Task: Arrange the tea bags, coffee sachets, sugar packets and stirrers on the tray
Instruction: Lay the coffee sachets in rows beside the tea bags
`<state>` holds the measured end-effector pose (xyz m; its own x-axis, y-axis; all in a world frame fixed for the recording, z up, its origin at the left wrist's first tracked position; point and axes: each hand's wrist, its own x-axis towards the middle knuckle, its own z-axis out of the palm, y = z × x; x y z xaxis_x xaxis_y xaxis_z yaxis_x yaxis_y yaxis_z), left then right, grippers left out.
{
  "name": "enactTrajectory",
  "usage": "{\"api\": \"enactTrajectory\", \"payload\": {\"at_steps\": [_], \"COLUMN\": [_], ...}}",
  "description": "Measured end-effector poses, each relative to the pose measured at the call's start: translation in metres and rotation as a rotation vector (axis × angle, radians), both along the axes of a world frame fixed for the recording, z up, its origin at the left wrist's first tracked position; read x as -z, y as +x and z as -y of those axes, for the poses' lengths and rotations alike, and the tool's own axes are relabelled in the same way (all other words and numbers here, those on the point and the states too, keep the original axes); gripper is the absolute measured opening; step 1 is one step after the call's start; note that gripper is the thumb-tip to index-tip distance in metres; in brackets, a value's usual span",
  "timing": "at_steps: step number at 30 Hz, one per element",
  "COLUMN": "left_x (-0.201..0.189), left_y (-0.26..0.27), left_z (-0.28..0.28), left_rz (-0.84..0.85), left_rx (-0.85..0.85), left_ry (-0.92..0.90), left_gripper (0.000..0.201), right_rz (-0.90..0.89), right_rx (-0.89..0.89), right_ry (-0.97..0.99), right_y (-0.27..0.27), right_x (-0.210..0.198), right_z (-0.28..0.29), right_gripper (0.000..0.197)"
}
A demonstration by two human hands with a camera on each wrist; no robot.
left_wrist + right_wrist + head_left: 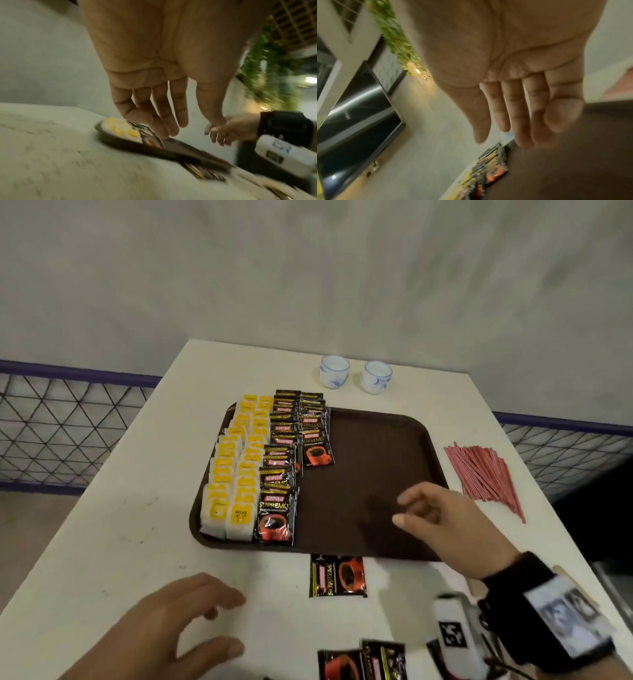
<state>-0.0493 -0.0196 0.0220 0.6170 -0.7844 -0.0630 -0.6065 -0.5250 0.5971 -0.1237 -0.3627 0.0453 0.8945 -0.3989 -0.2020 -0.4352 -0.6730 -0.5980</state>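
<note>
I see the brown plastic tray [376,474] mid-table, yellow-labelled tea bags [233,474] along its left edge, black coffee sachets [287,453] beside them. Red stirrers [486,474] lie right of it, two small white cups [354,374] behind, one loose black sachet [337,575] in front.

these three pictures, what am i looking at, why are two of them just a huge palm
No machine: a person wears three cameras. The head view looks down at a table. The palm views come from wrist cameras looking along each hand. A brown tray holds rows of tea bags and coffee sachets. More sachets and red stirrers lie on the table, beside two cups. The left hand and right hand are open, holding nothing.
</note>
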Motion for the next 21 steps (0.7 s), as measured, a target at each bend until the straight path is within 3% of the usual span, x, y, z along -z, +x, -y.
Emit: {"api": "enactTrajectory", "payload": {"at_steps": [4, 10, 13, 16, 21], "left_x": [0.031, 0.036, 0.036, 0.048, 0.052], "left_y": [-0.041, -0.092, -0.094, -0.088, -0.081], "left_z": [0.027, 0.072, 0.085, 0.098, 0.1], "left_rz": [0.136, 0.251, 0.25, 0.244, 0.25], "left_rx": [0.283, 0.603, 0.635, 0.578, 0.462], "left_ry": [0.15, 0.23, 0.381, 0.353, 0.294], "left_gripper": [0.04, 0.043, 0.059, 0.082, 0.062], "right_rz": [-0.194, -0.402, -0.44, -0.461, -0.447], "right_rx": [0.053, 0.038, 0.057, 0.074, 0.042], "right_ry": [-0.164, -0.397, -0.405, -0.396, -0.361], "right_y": [-0.079, -0.109, -0.117, -0.129, -0.139], "right_x": [0.006, 0.043, 0.041, 0.038, 0.037], "right_z": [0.006, -0.01, -0.013, -0.016, -0.014], "right_gripper": [0.019, 0.067, 0.079, 0.083, 0.082]}}
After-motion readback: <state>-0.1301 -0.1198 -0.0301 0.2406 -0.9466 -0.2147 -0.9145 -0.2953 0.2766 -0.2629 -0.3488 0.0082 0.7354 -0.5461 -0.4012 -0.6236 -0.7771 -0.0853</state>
